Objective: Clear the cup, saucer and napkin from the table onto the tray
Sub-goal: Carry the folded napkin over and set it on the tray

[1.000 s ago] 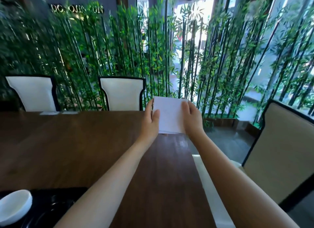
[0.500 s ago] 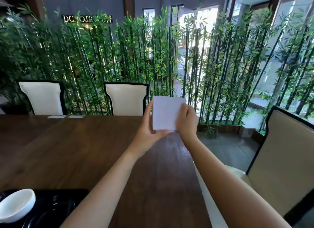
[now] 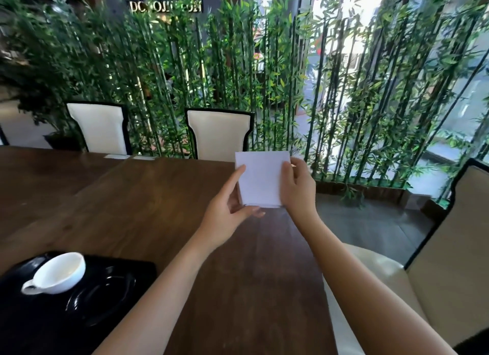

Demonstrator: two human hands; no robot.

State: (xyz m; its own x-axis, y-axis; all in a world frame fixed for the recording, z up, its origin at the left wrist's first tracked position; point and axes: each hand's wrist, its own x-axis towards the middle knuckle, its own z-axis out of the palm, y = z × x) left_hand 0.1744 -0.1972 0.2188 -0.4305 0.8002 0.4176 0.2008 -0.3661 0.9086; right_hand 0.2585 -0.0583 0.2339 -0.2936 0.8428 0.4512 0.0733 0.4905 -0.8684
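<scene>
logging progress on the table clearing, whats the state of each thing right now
napkin: folded, held off the table in both hands
left hand: gripping the napkin's left edge
right hand: gripping the napkin's right edge
cup: on the tray, tilted, looks empty
saucer: black, on the tray beside the cup
tray: on the table, holding cup and saucer
</scene>
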